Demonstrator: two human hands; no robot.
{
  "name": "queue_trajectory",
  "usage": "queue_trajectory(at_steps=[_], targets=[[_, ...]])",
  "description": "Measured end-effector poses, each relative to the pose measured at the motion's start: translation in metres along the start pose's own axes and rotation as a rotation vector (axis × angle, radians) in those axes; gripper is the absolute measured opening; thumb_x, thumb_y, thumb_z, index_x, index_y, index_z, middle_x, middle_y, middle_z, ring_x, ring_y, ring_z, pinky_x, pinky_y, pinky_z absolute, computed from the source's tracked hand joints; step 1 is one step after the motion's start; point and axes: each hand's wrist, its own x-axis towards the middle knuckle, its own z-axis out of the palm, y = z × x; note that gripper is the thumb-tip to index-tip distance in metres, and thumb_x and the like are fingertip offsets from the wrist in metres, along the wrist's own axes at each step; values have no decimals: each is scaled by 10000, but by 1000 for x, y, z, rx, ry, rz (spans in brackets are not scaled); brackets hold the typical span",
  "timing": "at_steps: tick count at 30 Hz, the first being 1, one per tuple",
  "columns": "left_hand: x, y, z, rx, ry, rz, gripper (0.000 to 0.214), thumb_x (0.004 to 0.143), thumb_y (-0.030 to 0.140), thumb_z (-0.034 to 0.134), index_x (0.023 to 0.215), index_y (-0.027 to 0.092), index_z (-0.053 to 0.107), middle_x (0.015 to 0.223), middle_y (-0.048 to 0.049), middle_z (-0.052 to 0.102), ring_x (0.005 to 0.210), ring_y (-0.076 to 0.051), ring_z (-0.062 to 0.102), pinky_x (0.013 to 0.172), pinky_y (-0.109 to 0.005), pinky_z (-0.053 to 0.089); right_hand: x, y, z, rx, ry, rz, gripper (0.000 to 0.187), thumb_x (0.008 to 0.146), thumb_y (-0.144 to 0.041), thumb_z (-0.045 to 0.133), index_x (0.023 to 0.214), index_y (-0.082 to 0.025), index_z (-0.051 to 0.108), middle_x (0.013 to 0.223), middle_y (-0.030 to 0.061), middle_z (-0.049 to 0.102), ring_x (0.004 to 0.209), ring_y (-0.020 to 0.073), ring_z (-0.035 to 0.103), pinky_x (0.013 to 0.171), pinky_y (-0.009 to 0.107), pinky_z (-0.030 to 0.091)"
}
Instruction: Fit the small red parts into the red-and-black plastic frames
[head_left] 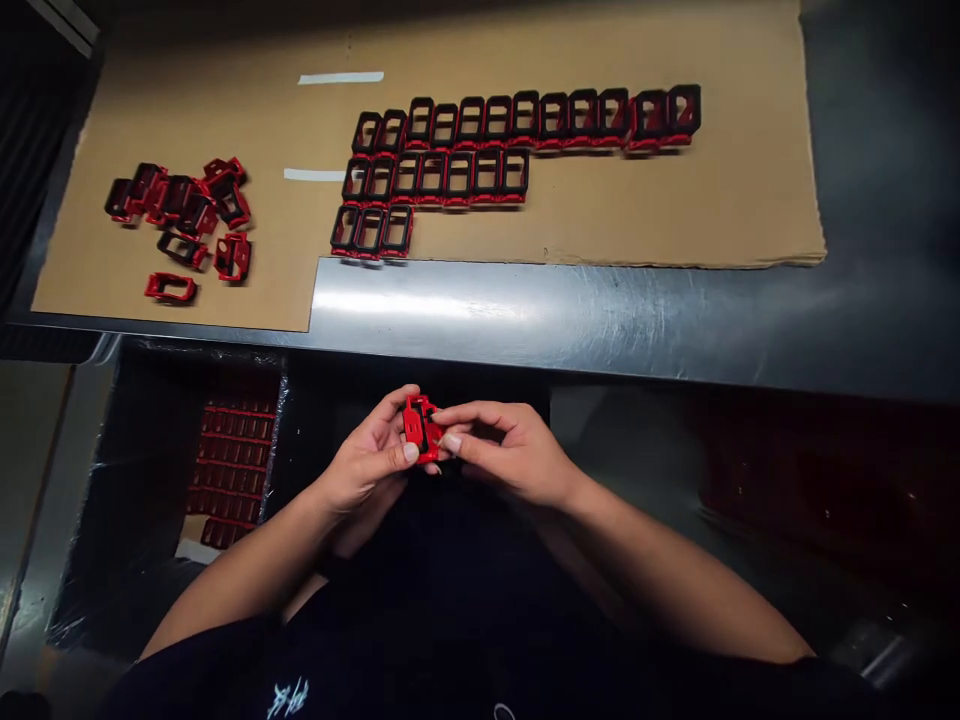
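**Work surface.** Cardboard sheet (pixel 525 230) on a steel table (pixel 570 320), with two white tape strips (pixel 330 125) near its middle.

**On the sheet.** Right of the upper tape strip: three rows of upright black-and-red frames (pixel 525 120), set side by side, the top row longest, the bottom shortest. Left of the lower strip: a loose heap of like frames (pixel 180 200), some tipped, with a few lying apart from it.

**Below the sheet.** The sheet's lower edge steps back to show the steel, whose front edge runs across the view. Past that edge, toward the lower left: a dark plastic-lined bin (pixel 279 430) holding stacked rows of red parts (pixel 232 465). Toward the lower right: a dark bay (pixel 810 480), contents too dim to tell.

**Hands.** Below the steel edge, the left hand (pixel 367 450) and right hand (pixel 510 450) are curled and close together, fingertips pinching a red piece (pixel 420 428) with a black slot between them, held above the bin's right side.
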Motion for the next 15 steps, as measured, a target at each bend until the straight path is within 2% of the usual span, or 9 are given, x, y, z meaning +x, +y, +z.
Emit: queue_trajectory(at_steps=[3,6,8,11,13,15], targets=[[3,8,-7,-38,-32,4,615,842,353,768,1384,381,479,1294,-83,663,1035,-277,749,804,-412,633,10,-11,-10,-182,180,-64,202,862,-370,750,975,-206,784,796,50,758,639,183,685,555,289,546],[3,15,-7,-113,1,-2,628,811,332,800,1362,365,501,1286,-80,665,1103,-297,729,867,-428,624,21,-23,-18,-441,278,-223,129,852,-316,743,910,-213,795,873,58,782,775,214,725,703,324,582],[1,17,-4,-172,32,-27,629,805,305,806,1355,343,502,1276,-76,663,1135,-294,716,903,-410,613,25,-28,-18,-499,250,-262,146,875,-316,707,932,-210,790,877,56,780,808,216,729,739,333,587],[-1,17,1,-237,71,-60,606,818,249,792,1342,324,497,1265,-56,656,1133,-264,714,948,-384,591,22,-30,-11,-431,93,-252,197,882,-301,670,1018,-186,756,893,62,754,790,199,717,686,313,592],[-1,17,4,-262,79,-73,602,810,231,798,1324,325,498,1248,-41,654,1086,-247,730,949,-387,585,17,-26,-5,-384,0,-262,258,851,-259,681,1091,-171,723,948,69,728,775,175,696,670,296,588],[-1,15,6,-273,80,-98,610,798,231,810,1310,329,494,1236,-32,655,1038,-237,743,942,-399,585,11,-18,-2,-361,-38,-253,348,813,-226,710,1155,-166,690,975,66,701,751,149,667,657,280,576]])
